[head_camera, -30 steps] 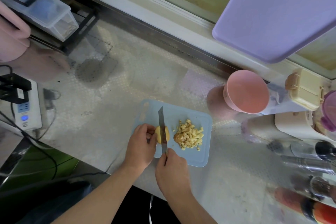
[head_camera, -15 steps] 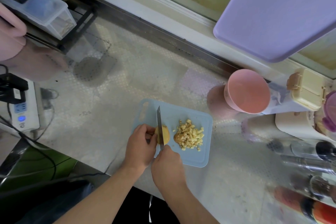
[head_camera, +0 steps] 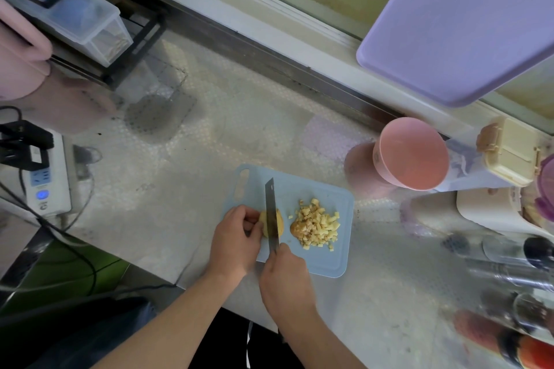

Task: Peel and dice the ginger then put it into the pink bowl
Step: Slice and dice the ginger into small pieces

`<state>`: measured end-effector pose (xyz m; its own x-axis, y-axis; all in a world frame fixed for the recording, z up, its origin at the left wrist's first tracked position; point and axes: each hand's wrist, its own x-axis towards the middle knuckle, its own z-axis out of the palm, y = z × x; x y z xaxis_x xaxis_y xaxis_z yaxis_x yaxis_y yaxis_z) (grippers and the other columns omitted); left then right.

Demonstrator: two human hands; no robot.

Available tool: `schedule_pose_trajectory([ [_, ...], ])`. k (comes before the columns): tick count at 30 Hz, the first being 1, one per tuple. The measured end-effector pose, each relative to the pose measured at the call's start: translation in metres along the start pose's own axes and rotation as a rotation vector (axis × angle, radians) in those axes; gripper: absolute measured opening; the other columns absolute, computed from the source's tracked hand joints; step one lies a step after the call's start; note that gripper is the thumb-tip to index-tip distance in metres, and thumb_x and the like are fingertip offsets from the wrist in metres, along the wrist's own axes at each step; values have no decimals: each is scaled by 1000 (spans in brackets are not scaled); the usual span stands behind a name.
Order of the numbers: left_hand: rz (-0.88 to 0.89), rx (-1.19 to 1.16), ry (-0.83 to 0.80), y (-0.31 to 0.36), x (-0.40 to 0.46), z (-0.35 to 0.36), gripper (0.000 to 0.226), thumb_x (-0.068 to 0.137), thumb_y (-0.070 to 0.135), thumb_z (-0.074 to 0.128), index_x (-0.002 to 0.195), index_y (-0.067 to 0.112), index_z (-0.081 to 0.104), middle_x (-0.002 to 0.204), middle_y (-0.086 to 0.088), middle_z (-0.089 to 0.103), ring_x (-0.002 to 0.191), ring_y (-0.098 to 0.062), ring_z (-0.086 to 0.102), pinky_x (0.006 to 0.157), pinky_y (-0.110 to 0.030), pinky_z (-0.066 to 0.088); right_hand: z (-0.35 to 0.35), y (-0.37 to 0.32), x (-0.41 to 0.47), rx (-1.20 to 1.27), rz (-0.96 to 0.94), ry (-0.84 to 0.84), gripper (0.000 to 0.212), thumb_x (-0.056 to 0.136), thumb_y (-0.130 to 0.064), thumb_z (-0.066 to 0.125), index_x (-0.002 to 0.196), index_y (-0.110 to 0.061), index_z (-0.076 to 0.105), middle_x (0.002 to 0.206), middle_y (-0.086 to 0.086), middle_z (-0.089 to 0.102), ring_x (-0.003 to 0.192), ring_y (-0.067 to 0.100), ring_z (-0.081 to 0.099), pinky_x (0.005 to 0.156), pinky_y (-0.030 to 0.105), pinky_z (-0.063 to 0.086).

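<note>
On the blue cutting board [head_camera: 341, 260], the right hand [head_camera: 286, 278] grips the knife [head_camera: 271, 216], now moved back over the ginger piece [head_camera: 280, 223] pinched by the left hand [head_camera: 236, 241], so slicing continues; diced ginger [head_camera: 317, 226] waits beside the empty pink bowl [head_camera: 410, 153].

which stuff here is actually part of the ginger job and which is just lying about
In use: ginger piece, knife, diced ginger, blue cutting board, pink bowl, left hand, right hand.
Lying about: power strip, purple board, cream box.
</note>
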<state>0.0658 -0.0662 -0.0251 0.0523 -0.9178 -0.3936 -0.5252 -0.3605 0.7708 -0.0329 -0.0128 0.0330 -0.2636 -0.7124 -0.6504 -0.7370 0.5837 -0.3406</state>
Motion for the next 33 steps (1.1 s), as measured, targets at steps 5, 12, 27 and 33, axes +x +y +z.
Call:
schedule_pose_trajectory([
  [5,2,-19,-14,-4,1,0,8,95,19,70,93,26,66,91,9,70,77,-3,68,73,-25,57,-1,0,-1,42,-25,38,16,105,-22,39,96,-17,51,87,4,64,79,22,65,64,32,51],
  [12,7,-14,-7,-5,3,1,9,94,23,72,89,28,65,88,10,69,76,-4,68,71,-26,57,3,-1,2,-45,-60,31,13,103,-18,38,93,-20,45,78,-5,51,73,17,58,62,29,49],
  [27,-7,10,-4,-3,2,1,12,93,16,72,88,26,67,88,13,68,77,4,63,66,-10,48,0,-8,6,-89,-25,-63,7,96,-12,42,94,-18,43,95,7,63,88,28,64,67,35,49],
  [33,3,9,2,-3,1,2,14,94,15,72,88,26,66,86,12,68,76,-1,65,68,-16,51,2,3,13,-45,-52,15,15,104,-19,39,96,-15,52,88,7,65,78,25,64,61,32,48],
])
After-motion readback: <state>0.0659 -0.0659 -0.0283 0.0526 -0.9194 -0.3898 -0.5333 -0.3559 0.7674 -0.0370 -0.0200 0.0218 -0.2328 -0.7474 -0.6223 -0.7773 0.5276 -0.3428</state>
